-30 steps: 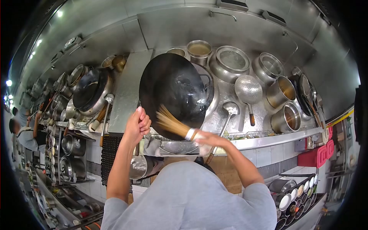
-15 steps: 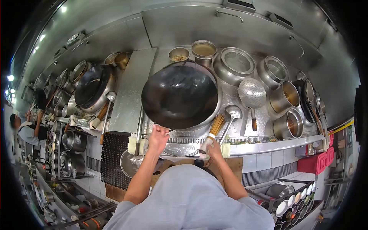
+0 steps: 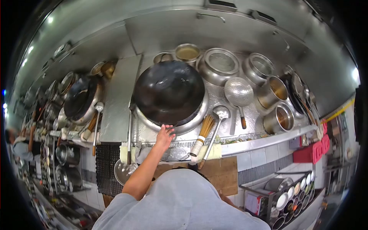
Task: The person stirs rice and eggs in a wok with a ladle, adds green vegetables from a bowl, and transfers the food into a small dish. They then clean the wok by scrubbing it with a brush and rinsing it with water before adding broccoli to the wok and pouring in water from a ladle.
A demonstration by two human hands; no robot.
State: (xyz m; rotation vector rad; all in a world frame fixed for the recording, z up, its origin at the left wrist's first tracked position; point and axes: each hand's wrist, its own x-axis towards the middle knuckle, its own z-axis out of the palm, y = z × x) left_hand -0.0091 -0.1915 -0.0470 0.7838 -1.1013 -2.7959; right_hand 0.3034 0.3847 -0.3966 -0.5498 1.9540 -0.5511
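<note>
A large black wok point(image 3: 170, 92) sits on the round steel burner ring, tilted a little. My left hand point(image 3: 165, 137) reaches to its near rim, fingers spread and fingertips at the edge by the handle; the exact contact is hard to make out. My right hand is out of view, and only a bit of that arm shows beside my body. A bamboo wok brush point(image 3: 203, 134) with a white-wrapped handle leans on the front ledge. Next to it lies a steel ladle point(image 3: 221, 113), its wooden grip hanging over the edge.
A perforated skimmer point(image 3: 239, 92) lies right of the wok. Lidded pots point(image 3: 221, 63) and a pot of pale liquid point(image 3: 187, 53) stand behind. Two deep pots point(image 3: 278, 118) are at the right. Another wok point(image 3: 80, 97) stands at left, with a person point(image 3: 23, 147) farther off.
My right hand has let go of the bamboo brush and left the view. My left hand's fingers have spread at the wok's rim. The whole view has shifted.
</note>
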